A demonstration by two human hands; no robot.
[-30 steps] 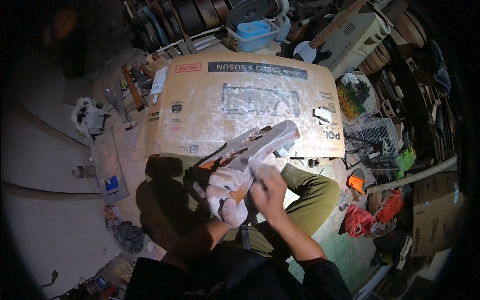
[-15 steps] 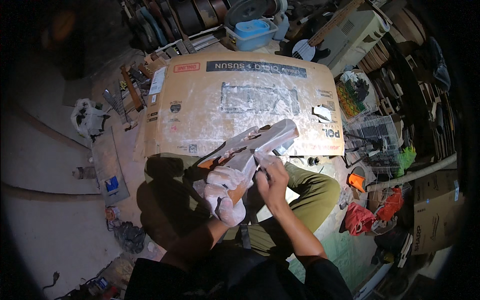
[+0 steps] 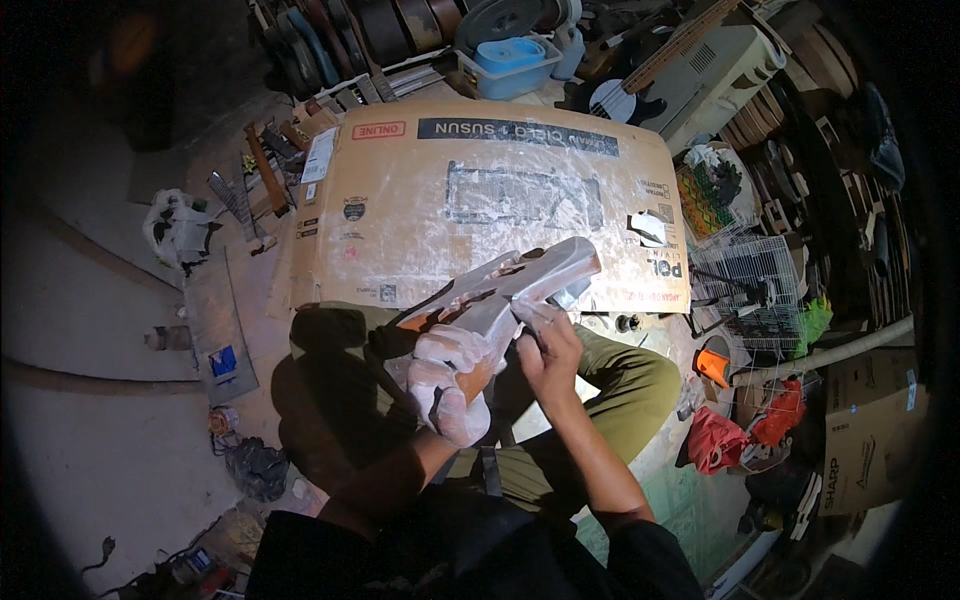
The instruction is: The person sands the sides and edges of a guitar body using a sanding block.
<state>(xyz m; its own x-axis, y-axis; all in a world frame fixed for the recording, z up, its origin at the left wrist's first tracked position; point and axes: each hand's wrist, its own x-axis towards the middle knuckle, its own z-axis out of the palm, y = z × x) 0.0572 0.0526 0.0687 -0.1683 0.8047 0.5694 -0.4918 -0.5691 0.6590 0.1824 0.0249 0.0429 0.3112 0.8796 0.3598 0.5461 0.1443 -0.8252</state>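
Over my lap, what looks like an electric guitar body (image 3: 560, 268) is tilted, pale grey with dust, with brown wood showing in places and dark cutouts along its face. My left hand (image 3: 447, 385), covered in white dust or a whitish glove, wraps its near end, fingers closed. Against the right edge of the body, my right hand (image 3: 552, 352) presses with curled fingers. Whatever those fingers pinch, if anything, is hidden. The far rounded end of the body reaches over the near edge of a flat cardboard sheet (image 3: 400, 220) streaked with white powder.
Wooden pieces and tools (image 3: 265, 170) lie left of the cardboard. A blue plastic tub (image 3: 505, 62) and a bass guitar (image 3: 625, 95) are at the back. On the right are a wire cage (image 3: 755, 290), an orange object (image 3: 712, 362), red bags (image 3: 716, 440) and a cardboard box (image 3: 872, 440).
My right hand has shifted slightly right and up along the edge of the guitar body. The left hand keeps its hold, and the body stays nearly in place.
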